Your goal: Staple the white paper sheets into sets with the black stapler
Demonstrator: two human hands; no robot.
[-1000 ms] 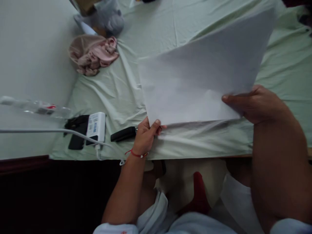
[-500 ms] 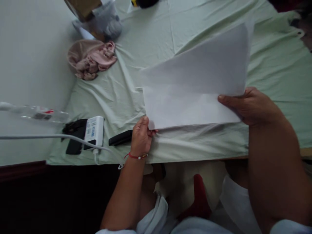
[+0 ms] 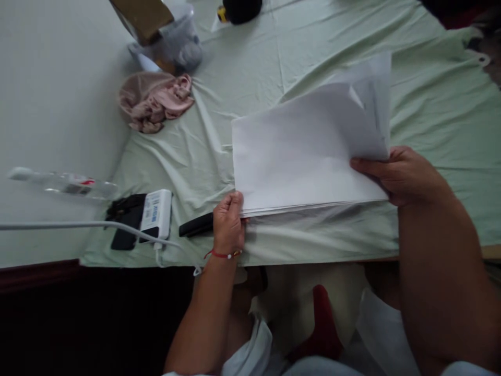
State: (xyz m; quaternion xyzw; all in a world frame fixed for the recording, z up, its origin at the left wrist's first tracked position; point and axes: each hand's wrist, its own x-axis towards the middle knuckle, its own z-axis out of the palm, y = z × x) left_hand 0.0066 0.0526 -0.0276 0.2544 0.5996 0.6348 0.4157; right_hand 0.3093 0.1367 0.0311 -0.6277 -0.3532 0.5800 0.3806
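Above one green cloth point(image 3: 305, 47), two hands point(image 3: 229, 224) point(image 3: 409, 176), both gripping one paper stack point(image 3: 299, 154)

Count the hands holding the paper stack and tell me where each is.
2: the left hand at the near left corner of the paper stack, the right hand at its right side. No other hand shows.

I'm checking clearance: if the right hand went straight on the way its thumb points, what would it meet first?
The right hand would likely meet the white sheets, lying under its thumb; their height above the green cloth is unclear.
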